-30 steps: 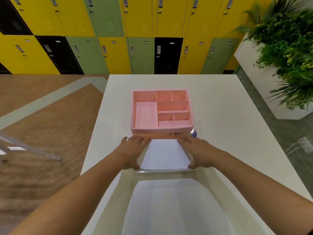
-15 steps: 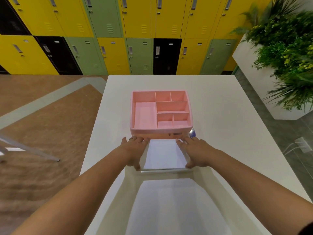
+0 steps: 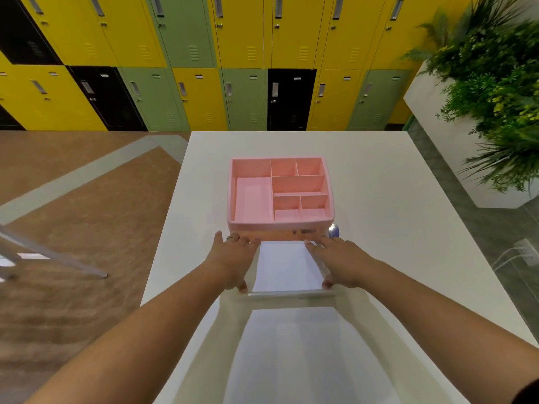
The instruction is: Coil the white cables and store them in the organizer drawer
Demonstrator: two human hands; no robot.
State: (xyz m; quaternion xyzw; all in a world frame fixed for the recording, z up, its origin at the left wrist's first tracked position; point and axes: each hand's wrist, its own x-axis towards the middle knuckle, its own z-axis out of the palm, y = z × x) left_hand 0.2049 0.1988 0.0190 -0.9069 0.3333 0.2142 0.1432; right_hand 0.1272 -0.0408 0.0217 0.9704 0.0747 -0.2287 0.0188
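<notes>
A pink organizer (image 3: 250, 199) with several open top compartments stands on the white table (image 3: 393, 228). From its front a clear drawer (image 3: 287, 293) sticks out toward me, with nothing visible inside it. My left hand (image 3: 232, 258) holds the drawer's left wall, fingers pointing at the organizer and thumb hooked down near the clear crossbar. On the right wall my right hand (image 3: 339, 262) grips the same way. No white cable is in view.
Clear plastic walls (image 3: 204, 345) widen from the crossbar down to the bottom edge of the view. A small bluish object (image 3: 334, 230) peeks out beside the organizer's right front corner. Lockers (image 3: 204, 97) line the back wall, and a planter (image 3: 495, 112) stands on the right.
Both hands and the clear drawer have slid a little toward the organizer, so less of the drawer shows in front of it.
</notes>
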